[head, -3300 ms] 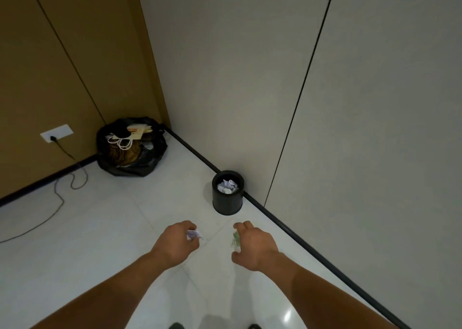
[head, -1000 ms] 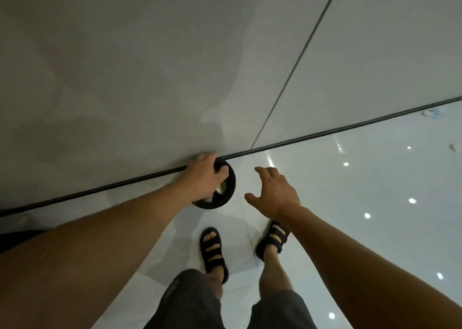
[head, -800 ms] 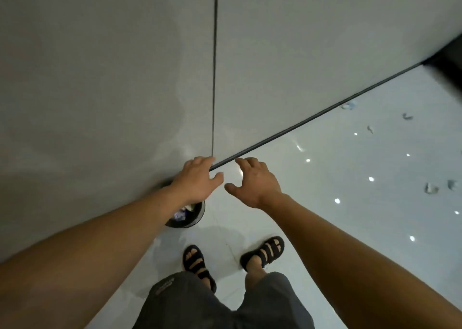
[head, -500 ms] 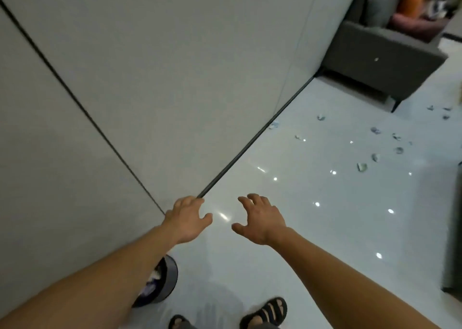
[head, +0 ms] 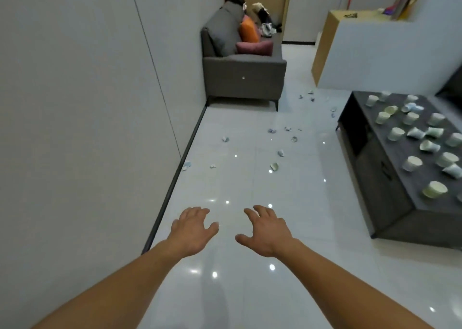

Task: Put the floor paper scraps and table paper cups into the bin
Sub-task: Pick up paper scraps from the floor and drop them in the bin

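Note:
My left hand (head: 192,228) and my right hand (head: 267,230) reach forward over the white tiled floor, both with fingers spread and nothing in them. Several crumpled paper scraps lie on the floor well ahead, such as a greenish scrap (head: 274,166) and a small scrap (head: 225,139) nearer the wall. Several paper cups, some upright and some tipped over, stand on the dark low table (head: 390,193) at the right; the nearest cup (head: 434,190) is pale green. The bin is out of view.
A grey wall with a black skirting strip (head: 175,178) runs along the left. A grey sofa (head: 243,61) with orange and pink cushions stands against it at the far end. A white and wood counter (head: 375,53) stands behind the table.
The view has swung from the bin at the wall round to the room. The scraps once held in both hands are gone; the bin has dropped out of view behind me.

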